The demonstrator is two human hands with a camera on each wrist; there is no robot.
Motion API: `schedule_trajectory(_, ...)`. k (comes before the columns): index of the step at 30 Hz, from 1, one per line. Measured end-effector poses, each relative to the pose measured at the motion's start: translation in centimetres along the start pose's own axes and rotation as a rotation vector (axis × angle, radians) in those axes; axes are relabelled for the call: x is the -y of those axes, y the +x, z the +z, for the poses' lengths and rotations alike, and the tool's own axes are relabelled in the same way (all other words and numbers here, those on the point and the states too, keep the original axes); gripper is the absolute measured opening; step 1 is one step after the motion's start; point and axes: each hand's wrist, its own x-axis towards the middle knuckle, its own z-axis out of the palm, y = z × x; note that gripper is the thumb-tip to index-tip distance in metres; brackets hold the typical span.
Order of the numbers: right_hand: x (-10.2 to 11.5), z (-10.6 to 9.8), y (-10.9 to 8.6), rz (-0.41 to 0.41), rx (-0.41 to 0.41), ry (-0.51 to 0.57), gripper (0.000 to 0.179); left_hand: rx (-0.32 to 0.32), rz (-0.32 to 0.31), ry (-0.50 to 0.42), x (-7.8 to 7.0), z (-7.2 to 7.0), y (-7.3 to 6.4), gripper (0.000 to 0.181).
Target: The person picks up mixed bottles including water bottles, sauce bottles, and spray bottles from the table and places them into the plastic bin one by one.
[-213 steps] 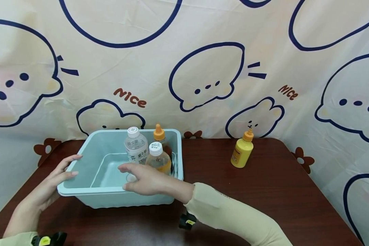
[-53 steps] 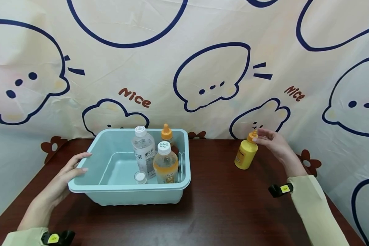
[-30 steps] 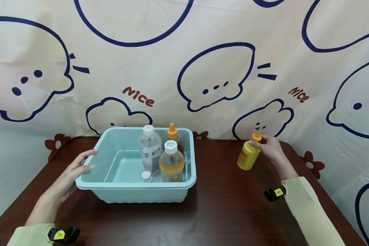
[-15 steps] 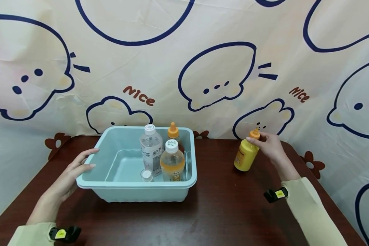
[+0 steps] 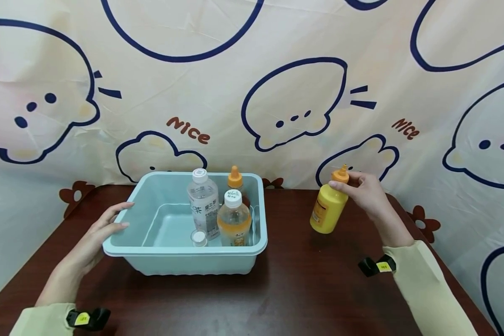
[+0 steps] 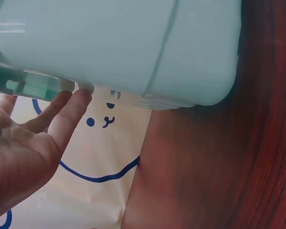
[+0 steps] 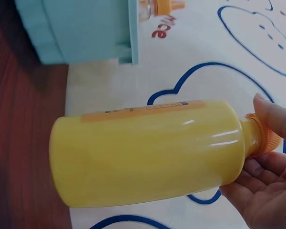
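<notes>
At the right, my right hand [image 5: 363, 191] pinches a yellow squeeze bottle [image 5: 328, 210] by its orange nozzle cap, thumb in front. Slightly tilted, the bottle seems just off the table. The right wrist view shows its yellow body [image 7: 148, 157] large, with thumb and fingers round the cap. On the other side, my left hand [image 5: 94, 242] holds the left rim of a light blue plastic basin [image 5: 185, 251]. Its fingertips meet the rim's underside in the left wrist view. Inside the basin stand a clear bottle [image 5: 203, 205], an amber-liquid bottle [image 5: 235, 224] and an orange-capped bottle [image 5: 235, 179].
A small white-capped container [image 5: 199, 239] lies at the basin's front, partly hidden by the rim. Dark wooden table [image 5: 290, 284] surface lies between the basin and the yellow bottle. A printed cloth [image 5: 218, 93] hangs behind the table.
My right hand has left the basin, reached the yellow squeeze bottle and taken its cap. The bottle has since shifted left and slightly up. My left hand stays at the basin rim.
</notes>
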Motion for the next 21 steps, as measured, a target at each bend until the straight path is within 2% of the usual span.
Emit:
schedule_trajectory(10,2.0,0.4,-0.9,-0.018,-0.002,0.017,0.059,-0.002,0.015,0.014,0.0,0.0,-0.1,0.044)
schedule_trajectory(16,3.1,0.5,-1.3,-0.063,-0.010,0.020,0.053,0.010,0.005,0.014,0.1,-0.2,-0.1,0.046)
schedule_trajectory(21,4.3,0.6,-1.9,-0.121,0.002,0.068,0.049,0.023,-0.017,0.011,0.1,-0.3,0.0,0.047)
